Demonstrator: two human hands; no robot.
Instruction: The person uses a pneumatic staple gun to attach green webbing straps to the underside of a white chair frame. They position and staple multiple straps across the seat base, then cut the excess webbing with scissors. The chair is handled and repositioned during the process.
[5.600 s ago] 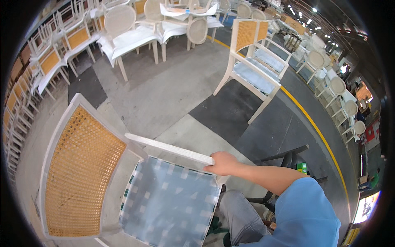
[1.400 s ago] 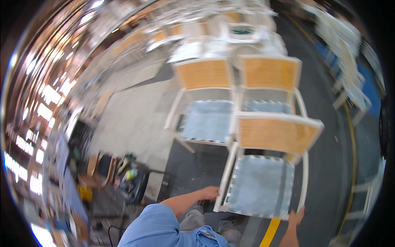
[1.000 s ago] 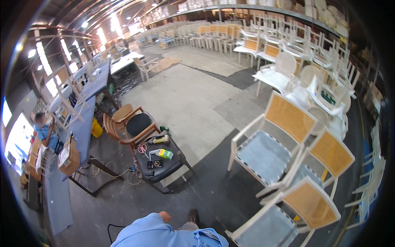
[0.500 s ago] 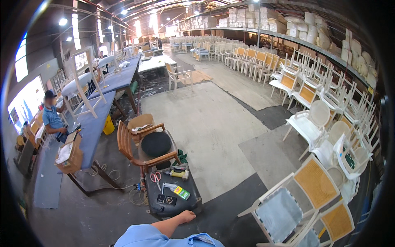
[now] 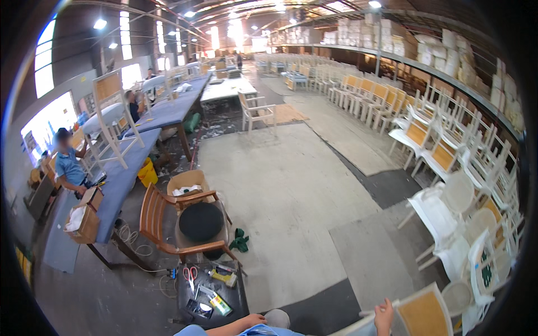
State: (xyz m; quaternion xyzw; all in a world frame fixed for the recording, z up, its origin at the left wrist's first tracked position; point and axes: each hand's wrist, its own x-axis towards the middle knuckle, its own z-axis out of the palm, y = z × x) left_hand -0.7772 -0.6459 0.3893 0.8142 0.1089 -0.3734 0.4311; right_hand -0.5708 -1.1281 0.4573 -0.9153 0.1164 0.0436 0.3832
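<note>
My left hand [image 5: 256, 319] is low in front of me beside a grey rounded shape, perhaps my knee; its fingers hardly show. My right hand [image 5: 384, 315] is raised at the lower right, fingers up and partly apart, beside a pale chair with a woven cane back [image 5: 424, 313]. Contact with the chair cannot be made out. Near my left hand stands a black padded seat [image 5: 238, 299]. On it lie red-handled scissors [image 5: 190, 275], a yellow tool [image 5: 225, 276], a green and yellow pack [image 5: 217, 303] and a small black item [image 5: 198, 308].
A wooden armchair [image 5: 158, 215] with a round black cushion [image 5: 200, 221] stands beyond the seat, near a cardboard box [image 5: 188, 180]. At left, a person [image 5: 70, 165] is by a blue-topped table [image 5: 120, 187]. Stacked pale chairs [image 5: 448, 151] line the right side.
The view has shifted, moving the seat and tools down and left. My right hand has come into view at the lower right. My left hand now appears lower, farther from the tools.
</note>
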